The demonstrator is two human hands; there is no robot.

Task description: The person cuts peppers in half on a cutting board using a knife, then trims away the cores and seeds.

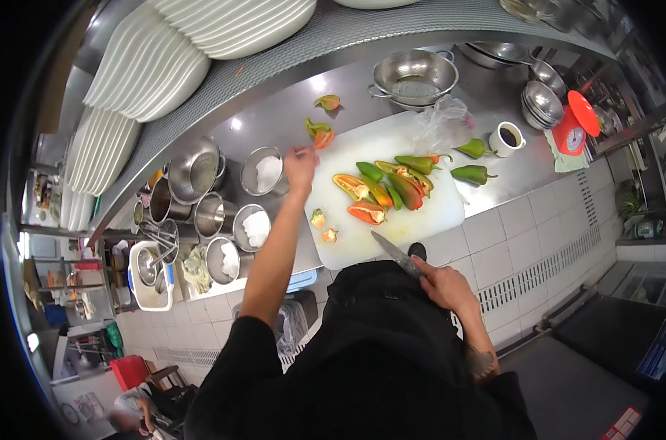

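Note:
Cut green and orange peppers (403, 187) lie in a pile on the white cutting board (428, 213). Two small pepper cores (330, 235) rest near its left edge. My right hand (447, 287) is closed round the knife (395, 253), its blade pointing up and left over the board's near edge. My left hand (301, 170) is at the board's left edge, beside some pepper pieces (320, 133) on the steel counter; its fingers are bent, and whether they hold anything is too small to tell. Two whole green peppers (474, 174) lie right of the board.
Metal bowls (262, 171), some with white contents, stand left. A colander (415, 76) and a plastic bag (444, 125) sit behind the board. A cup of dark liquid (506, 138) and red scale (570, 136) are right. Stacked plates (149, 70) fill the shelf. A person (138, 407) sits lower left.

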